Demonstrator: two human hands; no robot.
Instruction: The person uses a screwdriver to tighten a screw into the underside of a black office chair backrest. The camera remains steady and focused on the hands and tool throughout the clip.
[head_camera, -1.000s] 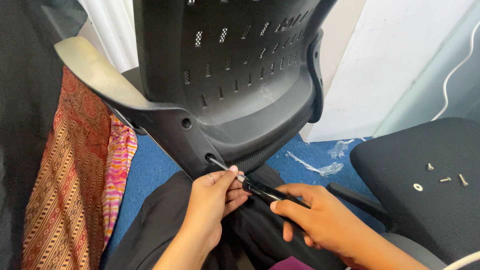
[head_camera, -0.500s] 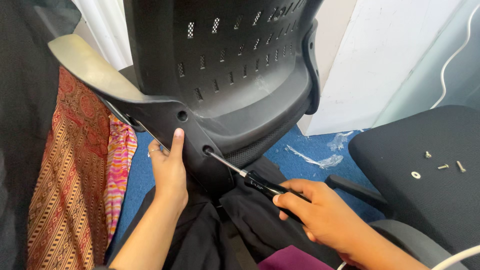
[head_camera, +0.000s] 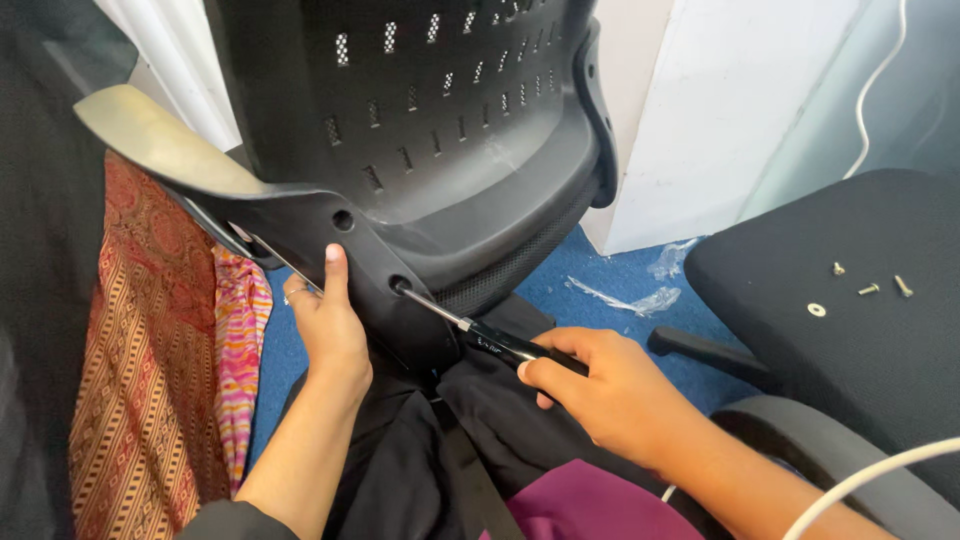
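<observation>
Left hand (head_camera: 330, 325) reaching upward with thumb pressing flat, right hand (head_camera: 600, 395) curling closed in a grip, forearms extending forward.

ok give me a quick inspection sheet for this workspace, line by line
surface: blue carpet floor, partly covered by dark cloth.
job's things: black chair back propped upright; screwdriver with its tip in a hole on the lower bracket.
clutter: clear plastic scraps on the floor; loose screws and a washer on the black seat cushion.
grips: left hand pressed flat against the bracket, thumb up; right hand closed round the screwdriver handle.
cables: white cable down the wall, another at the lower right.
surroundings: patterned red and pink fabric at the left; white wall panel behind.
</observation>
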